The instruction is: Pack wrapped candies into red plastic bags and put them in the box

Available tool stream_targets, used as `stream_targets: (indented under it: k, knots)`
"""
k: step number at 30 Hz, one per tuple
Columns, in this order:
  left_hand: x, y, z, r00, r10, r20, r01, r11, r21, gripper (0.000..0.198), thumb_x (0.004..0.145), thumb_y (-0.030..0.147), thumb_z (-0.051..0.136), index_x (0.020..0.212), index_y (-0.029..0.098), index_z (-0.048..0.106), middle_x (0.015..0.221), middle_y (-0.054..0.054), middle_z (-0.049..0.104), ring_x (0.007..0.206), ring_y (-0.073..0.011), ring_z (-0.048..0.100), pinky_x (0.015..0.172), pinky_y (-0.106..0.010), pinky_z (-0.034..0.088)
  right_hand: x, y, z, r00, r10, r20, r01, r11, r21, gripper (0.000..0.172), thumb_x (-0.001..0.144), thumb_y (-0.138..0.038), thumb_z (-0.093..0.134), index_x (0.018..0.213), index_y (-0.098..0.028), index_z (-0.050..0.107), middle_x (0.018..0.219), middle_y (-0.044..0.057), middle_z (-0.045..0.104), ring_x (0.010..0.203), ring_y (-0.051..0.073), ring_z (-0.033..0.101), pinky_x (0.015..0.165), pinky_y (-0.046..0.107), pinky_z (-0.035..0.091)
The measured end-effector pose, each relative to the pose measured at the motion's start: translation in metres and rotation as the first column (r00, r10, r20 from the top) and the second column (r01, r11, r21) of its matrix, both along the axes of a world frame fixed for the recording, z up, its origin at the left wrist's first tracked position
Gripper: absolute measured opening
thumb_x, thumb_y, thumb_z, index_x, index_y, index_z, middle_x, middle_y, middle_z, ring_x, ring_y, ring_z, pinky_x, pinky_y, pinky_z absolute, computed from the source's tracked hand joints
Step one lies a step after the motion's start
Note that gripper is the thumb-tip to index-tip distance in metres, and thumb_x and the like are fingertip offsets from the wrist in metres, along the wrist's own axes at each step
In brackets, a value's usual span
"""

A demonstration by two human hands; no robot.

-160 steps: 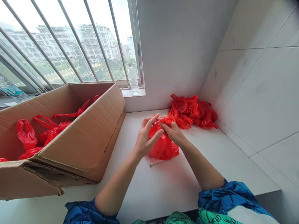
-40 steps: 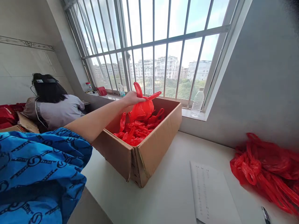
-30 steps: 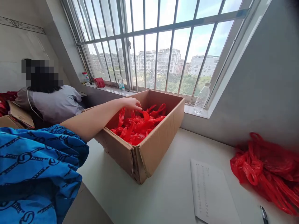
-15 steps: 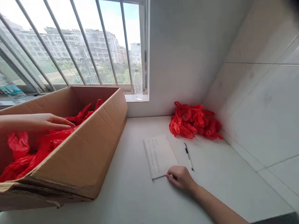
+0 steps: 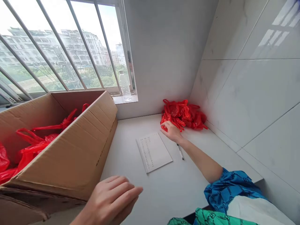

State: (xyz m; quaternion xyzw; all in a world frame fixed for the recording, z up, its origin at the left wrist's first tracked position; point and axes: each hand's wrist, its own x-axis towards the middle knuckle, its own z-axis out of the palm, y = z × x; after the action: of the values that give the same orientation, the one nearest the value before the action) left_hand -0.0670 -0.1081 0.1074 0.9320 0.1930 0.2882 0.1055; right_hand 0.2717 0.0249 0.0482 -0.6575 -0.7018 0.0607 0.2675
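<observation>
My right hand (image 5: 171,130) reaches over the white counter, at the near edge of a pile of red plastic bags (image 5: 185,114). Its fingers are bent and a little apart, with nothing visible in them; whether they touch the bags I cannot tell. Close below that wrist lies a pen (image 5: 180,152), its far end partly hidden by the wrist. A notebook (image 5: 154,153) with rows of small handwriting lies to its left. My left hand (image 5: 114,197) hovers above the counter's near side, outside the box, fingers loosely curved and seemingly holding nothing.
A large open cardboard box (image 5: 77,147) with red plastic bags (image 5: 39,147) inside stands at the left. On the window sill is a clear plastic bottle (image 5: 125,86). A barred window is behind the box; a tiled wall (image 5: 257,93) bounds the counter (image 5: 161,193) at the right.
My left hand has come out of the box to the front of the counter. My right hand has moved from the notebook's corner up to the red bags. The view has shifted right.
</observation>
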Motion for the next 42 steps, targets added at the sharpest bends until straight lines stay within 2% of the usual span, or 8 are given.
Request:
stream_targets:
  k: [6,10,16,21,26,33,36,42]
  knots:
    - [0.059,0.005,-0.091,0.979,-0.072,-0.192,0.068,0.997,-0.023,0.026,0.093,0.017,0.051,0.114,0.026,0.063,0.114,-0.006,0.071,0.099,-0.021,0.068,0.08,-0.033,0.057,-0.004,0.06,-0.01,0.976,-0.196,0.097,0.208,0.969,-0.133,0.035,0.092,-0.04,0.06,0.116,-0.014,0.062,0.125,0.018,0.059,0.102,0.028,0.066,0.082,0.035,0.048]
    - [0.056,0.005,-0.116,0.981,-0.087,-0.175,0.072,0.993,-0.09,0.024,0.094,0.017,0.049,0.109,0.026,0.066,0.114,-0.006,0.071,0.101,-0.0214,0.066,0.084,-0.036,0.055,0.004,0.058,-0.024,0.968,-0.245,0.056,0.25,0.962,-0.108,0.031,0.091,-0.042,0.061,0.104,-0.013,0.065,0.118,0.015,0.063,0.096,0.026,0.066,0.076,0.032,0.047]
    - [0.052,0.009,-0.121,0.994,-0.077,-0.073,0.063,0.984,-0.168,0.025,0.094,0.015,0.045,0.103,0.024,0.067,0.101,-0.005,0.072,0.09,-0.0187,0.066,0.079,-0.032,0.053,0.014,0.04,-0.003,0.979,-0.187,-0.076,0.196,0.972,0.129,0.017,0.091,-0.032,0.056,0.098,-0.018,0.063,0.112,0.01,0.065,0.095,0.022,0.064,0.074,0.031,0.047]
    - [0.045,0.017,-0.121,0.999,-0.007,0.045,0.017,0.977,-0.212,0.025,0.097,0.014,0.046,0.108,0.023,0.066,0.1,-0.005,0.071,0.087,-0.0152,0.068,0.075,-0.025,0.053,0.001,0.006,0.014,0.987,0.077,-0.139,-0.032,0.952,0.303,0.012,0.091,-0.022,0.052,0.098,-0.023,0.061,0.108,0.005,0.065,0.096,0.019,0.064,0.079,0.03,0.05]
    - [0.037,0.027,-0.1,0.954,0.173,0.243,-0.121,0.969,-0.218,0.024,0.097,0.014,0.05,0.112,0.024,0.066,0.1,-0.005,0.069,0.087,-0.0134,0.067,0.075,-0.024,0.053,0.001,-0.033,-0.005,0.86,0.441,-0.257,-0.356,0.879,0.315,0.019,0.085,-0.013,0.051,0.094,-0.025,0.063,0.111,0.004,0.064,0.098,0.018,0.064,0.08,0.03,0.052]
    - [0.057,0.071,-0.066,0.866,0.418,0.275,-0.396,0.908,-0.136,0.021,0.096,0.021,0.054,0.112,0.027,0.068,0.115,-0.004,0.067,0.107,-0.0192,0.061,0.089,-0.032,0.051,-0.005,-0.061,-0.029,0.946,0.29,-0.142,-0.258,0.944,0.208,0.013,0.086,-0.018,0.056,0.092,-0.024,0.065,0.122,0.005,0.062,0.068,0.012,0.061,0.061,0.026,0.047]
    - [0.075,0.093,-0.075,0.882,0.462,0.092,-0.461,0.887,-0.033,0.027,0.096,0.02,0.054,0.118,0.029,0.066,0.124,-0.003,0.065,0.112,-0.0227,0.057,0.09,-0.037,0.048,-0.023,-0.066,-0.033,0.961,0.272,-0.058,-0.247,0.93,0.272,0.013,0.093,-0.033,0.057,0.097,-0.023,0.065,0.104,0.004,0.067,0.065,0.013,0.059,0.06,0.026,0.044]
    - [0.092,0.1,-0.095,0.875,0.483,-0.027,-0.484,0.875,-0.012,0.014,0.096,0.026,0.056,0.095,0.026,0.07,0.089,-0.001,0.072,0.086,-0.0193,0.061,0.079,-0.035,0.04,-0.046,-0.064,-0.046,0.967,0.243,0.08,-0.255,0.936,0.242,0.018,0.095,-0.037,0.057,0.098,-0.02,0.065,0.092,0.006,0.07,0.078,0.02,0.064,0.068,0.03,0.041]
